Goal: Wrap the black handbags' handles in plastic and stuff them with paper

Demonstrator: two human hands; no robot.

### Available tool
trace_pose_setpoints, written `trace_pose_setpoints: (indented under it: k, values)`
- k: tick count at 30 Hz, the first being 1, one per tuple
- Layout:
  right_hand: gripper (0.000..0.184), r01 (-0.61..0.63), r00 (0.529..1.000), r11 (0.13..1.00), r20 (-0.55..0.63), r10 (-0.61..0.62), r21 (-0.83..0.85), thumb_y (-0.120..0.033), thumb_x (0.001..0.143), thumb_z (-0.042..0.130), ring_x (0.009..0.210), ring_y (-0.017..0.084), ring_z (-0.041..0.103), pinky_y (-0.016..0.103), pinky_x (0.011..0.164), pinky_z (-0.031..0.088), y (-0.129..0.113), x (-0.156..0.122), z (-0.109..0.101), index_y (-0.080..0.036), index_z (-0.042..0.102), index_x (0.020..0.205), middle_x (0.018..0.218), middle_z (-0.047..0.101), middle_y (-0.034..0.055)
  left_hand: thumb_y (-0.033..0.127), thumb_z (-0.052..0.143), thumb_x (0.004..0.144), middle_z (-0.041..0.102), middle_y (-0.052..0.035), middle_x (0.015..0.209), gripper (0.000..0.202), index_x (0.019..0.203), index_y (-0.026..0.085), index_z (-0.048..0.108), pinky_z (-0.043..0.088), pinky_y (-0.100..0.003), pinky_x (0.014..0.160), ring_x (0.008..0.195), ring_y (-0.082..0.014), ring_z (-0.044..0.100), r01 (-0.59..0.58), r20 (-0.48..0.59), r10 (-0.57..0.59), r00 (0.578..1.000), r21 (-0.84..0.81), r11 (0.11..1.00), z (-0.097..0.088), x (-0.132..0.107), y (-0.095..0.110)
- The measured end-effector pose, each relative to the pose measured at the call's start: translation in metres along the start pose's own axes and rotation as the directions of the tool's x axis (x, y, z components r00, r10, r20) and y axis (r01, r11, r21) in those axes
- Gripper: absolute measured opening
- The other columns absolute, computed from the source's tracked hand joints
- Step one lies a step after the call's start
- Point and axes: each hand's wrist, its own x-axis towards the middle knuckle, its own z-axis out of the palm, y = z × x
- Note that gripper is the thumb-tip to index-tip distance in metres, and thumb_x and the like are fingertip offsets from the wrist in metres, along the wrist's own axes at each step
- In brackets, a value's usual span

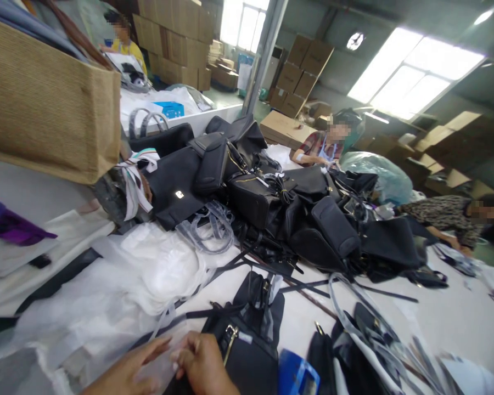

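At the bottom edge my left hand (132,368) lies on crumpled clear plastic wrap (164,359), fingers stretched toward the right. My right hand (203,362) is curled, fingers pinching the same plastic beside a black handbag (247,334) with a gold buckle. The bag lies on the white table (448,318) right in front of me. What the right fingers pinch beyond the plastic is hard to make out.
A big heap of black handbags (271,203) fills the table's middle. White wrapping (148,274) lies left, a woven tan bag (45,104) stands upper left, a blue object (296,376) sits near my right hand. Three people work around the table; cardboard boxes (177,38) are stacked behind.
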Motion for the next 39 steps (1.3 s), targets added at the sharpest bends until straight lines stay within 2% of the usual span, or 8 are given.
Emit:
trace_pose_setpoints:
  k: [4,9,13,18,24,27,32,39]
  values:
    - [0.011,0.102,0.984,0.944,-0.111,-0.143,-0.314,-0.013,0.075,0.054,0.05,0.009,0.049,0.017,0.048,0.029,-0.016,0.012,-0.029,-0.017,0.061,0.068,0.055,0.056,-0.0046,0.05,0.073,0.07,0.069,-0.0091,0.107,0.055,0.114,0.021,0.058,0.053,-0.036,0.083,0.096,-0.0231,0.065,0.04,0.114,0.016,0.993,-0.473,0.88,0.018,0.057,0.045]
    - [0.026,0.067,0.956,0.817,-0.197,-0.217,-0.572,-0.034,0.084,0.058,0.051,0.008,0.045,0.02,0.049,0.023,-0.009,0.039,-0.059,-0.017,0.057,0.063,0.053,0.051,-0.0054,0.047,0.075,0.067,0.053,0.0069,0.054,0.04,0.074,0.017,0.051,0.042,-0.021,0.044,0.042,-0.0068,0.047,0.14,0.105,-0.099,0.989,-0.527,0.838,0.036,0.101,0.065]
    - [0.032,0.07,0.963,0.718,-0.14,-0.229,-0.692,-0.036,0.094,0.046,0.055,0.01,0.051,0.02,0.052,0.03,0.001,0.077,-0.083,-0.018,0.059,0.07,0.058,0.057,-0.0043,0.05,0.074,0.064,0.051,0.0068,0.051,0.043,0.064,0.018,0.046,0.041,-0.022,0.044,0.041,-0.0078,0.047,0.19,0.076,-0.175,0.982,-0.473,0.86,0.03,0.115,0.063]
    - [0.02,-0.023,0.906,0.431,-0.201,-0.373,-0.902,-0.019,0.094,0.045,0.092,0.017,0.056,0.025,0.076,0.039,0.002,0.138,-0.119,-0.019,0.059,0.107,0.101,0.061,0.0067,0.051,0.069,0.069,0.057,0.003,0.056,0.04,0.062,0.016,0.05,0.044,-0.025,0.052,0.049,-0.0108,0.053,0.198,-0.071,-0.257,0.964,-0.453,0.869,0.013,0.122,0.053]
    - [0.016,0.034,0.934,0.345,-0.093,-0.346,-0.938,-0.015,0.089,0.05,0.098,0.024,0.05,0.035,0.083,0.037,0.008,0.159,-0.141,-0.019,0.065,0.094,0.099,0.061,0.0109,0.043,0.063,0.078,0.06,0.0022,0.059,0.03,0.068,0.015,0.057,0.037,-0.022,0.052,0.053,-0.0108,0.053,0.188,-0.122,-0.256,0.959,-0.402,0.896,0.009,0.126,0.047]
    - [0.015,0.044,0.922,0.401,-0.117,-0.369,-0.915,-0.019,0.09,0.05,0.098,0.024,0.051,0.036,0.088,0.035,0.003,0.135,-0.152,-0.019,0.064,0.093,0.094,0.062,0.009,0.039,0.061,0.081,0.059,0.0026,0.059,0.027,0.069,0.015,0.058,0.036,-0.022,0.053,0.054,-0.0112,0.052,0.167,-0.148,-0.232,0.961,-0.359,0.918,0.011,0.127,0.047]
    - [0.018,0.223,0.95,0.747,-0.031,-0.311,-0.627,-0.029,0.095,0.043,0.076,0.015,0.058,0.024,0.07,0.041,-0.018,0.07,-0.158,-0.021,0.06,0.099,0.081,0.062,0.0003,0.037,0.058,0.083,0.056,0.0037,0.06,0.025,0.069,0.016,0.057,0.037,-0.023,0.057,0.058,-0.012,0.053,0.123,-0.161,-0.173,0.972,-0.279,0.952,0.016,0.13,0.049]
    - [0.021,0.314,0.923,0.748,0.004,-0.385,-0.585,-0.028,0.096,0.043,0.081,0.015,0.059,0.025,0.075,0.041,-0.031,0.017,-0.156,-0.024,0.063,0.098,0.086,0.064,0.0017,0.039,0.056,0.084,0.055,0.004,0.061,0.026,0.072,0.016,0.059,0.036,-0.023,0.058,0.059,-0.0119,0.052,0.072,-0.116,-0.098,0.988,-0.212,0.975,0.024,0.131,0.06]
